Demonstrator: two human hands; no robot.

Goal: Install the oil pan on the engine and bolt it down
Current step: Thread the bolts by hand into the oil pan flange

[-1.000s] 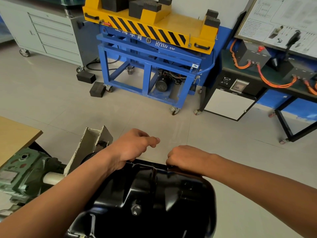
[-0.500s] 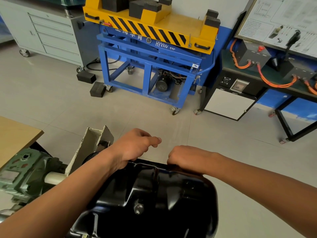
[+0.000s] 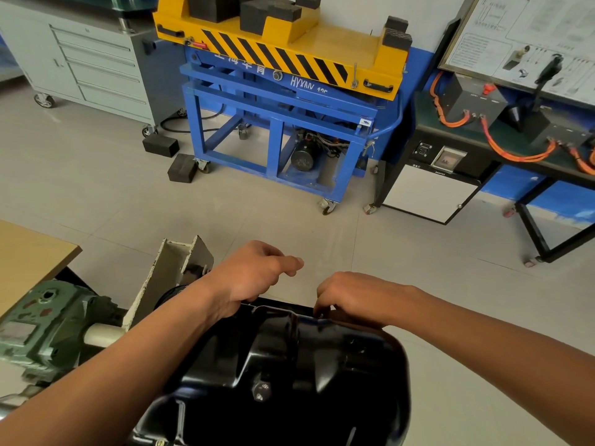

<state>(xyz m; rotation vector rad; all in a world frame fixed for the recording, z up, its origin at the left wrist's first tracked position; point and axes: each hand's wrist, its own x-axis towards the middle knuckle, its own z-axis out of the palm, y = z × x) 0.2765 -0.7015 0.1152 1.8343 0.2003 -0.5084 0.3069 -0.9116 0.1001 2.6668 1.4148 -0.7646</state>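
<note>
The glossy black oil pan [image 3: 289, 375] fills the bottom centre, its drain plug [image 3: 261, 391] facing up; whatever is under it is hidden. My right hand [image 3: 357, 300] reaches over the pan's far rim, fingers curled down, the tips pinching a small bolt [image 3: 320, 315] at the flange. My left hand [image 3: 254, 275] rests its heel on the far left of the rim, fingers curled under and thumb sticking out. Whether it holds anything in the palm is hidden.
A green gearbox [image 3: 48, 329] and a white metal bracket [image 3: 174, 272] stand left of the pan, beside a wooden table corner [image 3: 29, 259]. Across the tiled floor are a blue and yellow lift cart [image 3: 283, 101], a grey drawer cabinet [image 3: 96, 66] and a black training bench [image 3: 483, 149].
Both hands stay at the pan's far rim. The view has shifted only slightly.
</note>
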